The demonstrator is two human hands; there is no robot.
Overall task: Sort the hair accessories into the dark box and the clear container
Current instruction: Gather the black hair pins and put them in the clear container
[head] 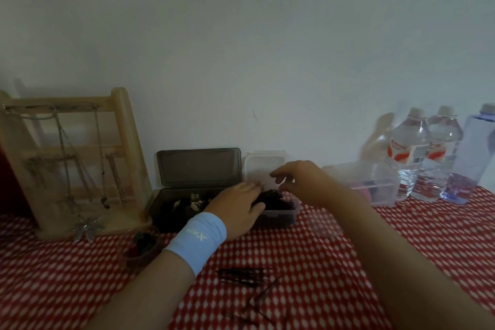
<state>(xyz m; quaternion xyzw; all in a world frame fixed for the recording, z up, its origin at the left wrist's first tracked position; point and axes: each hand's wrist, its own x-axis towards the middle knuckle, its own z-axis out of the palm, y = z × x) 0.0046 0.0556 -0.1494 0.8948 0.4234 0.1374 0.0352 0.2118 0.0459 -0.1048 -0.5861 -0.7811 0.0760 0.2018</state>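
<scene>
Filling the clear container: the left hand lies, grip spread, on its dark pins, the right hand hovers loosely spread above; next likely calls for pinching the loose hairpins on the near worktop.

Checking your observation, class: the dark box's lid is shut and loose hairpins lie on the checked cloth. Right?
No. The head view shows the lid of the dark box open, standing upright; loose hairpins do lie on the checked cloth.

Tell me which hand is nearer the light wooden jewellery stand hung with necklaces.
Left. The left hand rests by the open dark plastic box next to the wooden jewellery stand; the right hand hovers farther right, above the small clear container.
</scene>
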